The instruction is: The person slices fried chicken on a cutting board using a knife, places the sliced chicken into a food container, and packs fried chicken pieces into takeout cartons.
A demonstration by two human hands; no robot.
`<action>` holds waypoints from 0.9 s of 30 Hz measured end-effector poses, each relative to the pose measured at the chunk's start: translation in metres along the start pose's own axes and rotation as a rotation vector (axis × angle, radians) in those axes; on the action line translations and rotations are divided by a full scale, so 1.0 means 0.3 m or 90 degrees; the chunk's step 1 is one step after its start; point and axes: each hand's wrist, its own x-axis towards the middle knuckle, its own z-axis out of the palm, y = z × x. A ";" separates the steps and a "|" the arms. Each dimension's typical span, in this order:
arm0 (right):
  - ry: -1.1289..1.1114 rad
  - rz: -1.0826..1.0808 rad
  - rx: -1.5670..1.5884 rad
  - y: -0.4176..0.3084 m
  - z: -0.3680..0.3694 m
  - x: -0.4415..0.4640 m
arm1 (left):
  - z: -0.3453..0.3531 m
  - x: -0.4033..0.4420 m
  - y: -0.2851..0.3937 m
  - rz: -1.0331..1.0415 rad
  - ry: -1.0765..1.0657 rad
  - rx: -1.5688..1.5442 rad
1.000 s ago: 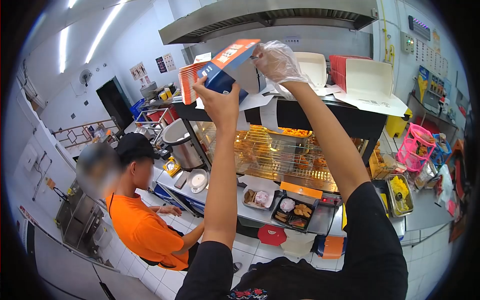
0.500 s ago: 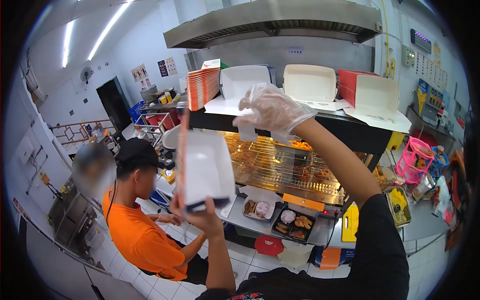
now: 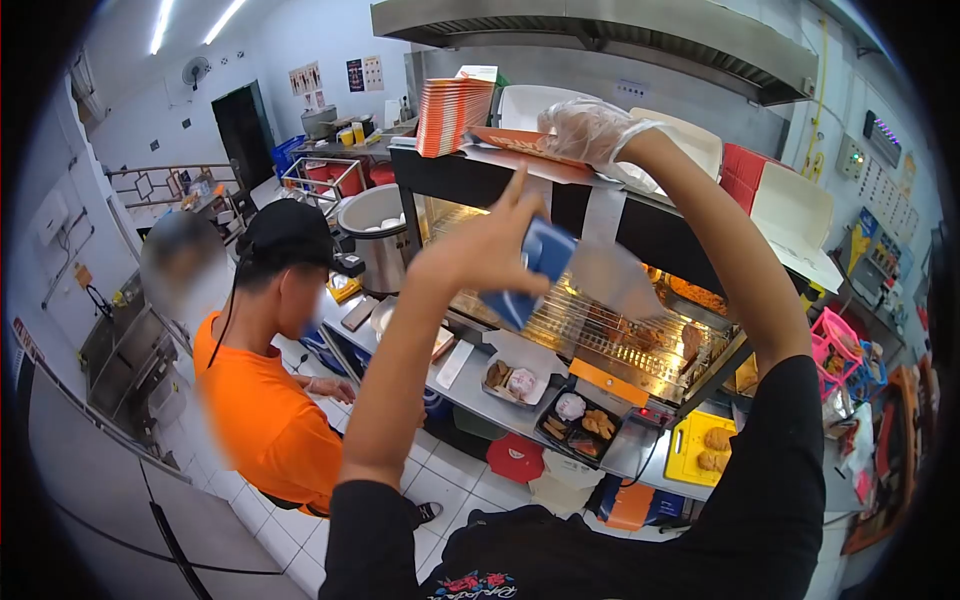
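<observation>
The left hand (image 3: 495, 250) grips a blue box (image 3: 547, 250), and the right hand (image 3: 592, 130), its grip unclear, touches an orange box (image 3: 528, 143) at the shelf's (image 3: 660, 222) front edge.

Orange, blue and yellow around you.
Your carton (image 3: 548, 250) is blue; at twelve o'clock, an orange-and-white striped stack (image 3: 455, 118); at eight, an orange shirt (image 3: 275, 405); at ten, a black cap (image 3: 288, 230); at three, a pink basket (image 3: 826, 328); at four, a yellow board (image 3: 686, 452).

Black shirt (image 3: 610, 555), red floral print (image 3: 480, 583)
</observation>
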 end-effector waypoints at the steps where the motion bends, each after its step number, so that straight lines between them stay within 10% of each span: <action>1: -0.006 -0.009 -0.006 0.010 0.011 0.005 | -0.022 0.047 -0.018 -0.012 -0.018 0.015; 16: -0.041 -0.115 -0.093 -0.059 0.045 0.014 | 0.057 0.302 -0.122 0.115 0.027 0.152; 22: 0.187 -0.233 -0.228 -0.189 -0.139 -0.084 | 0.044 0.296 -0.060 0.091 -0.018 0.095; 27: 0.284 0.041 0.120 -0.086 -0.347 -0.654 | 0.052 0.046 0.030 0.192 0.141 0.029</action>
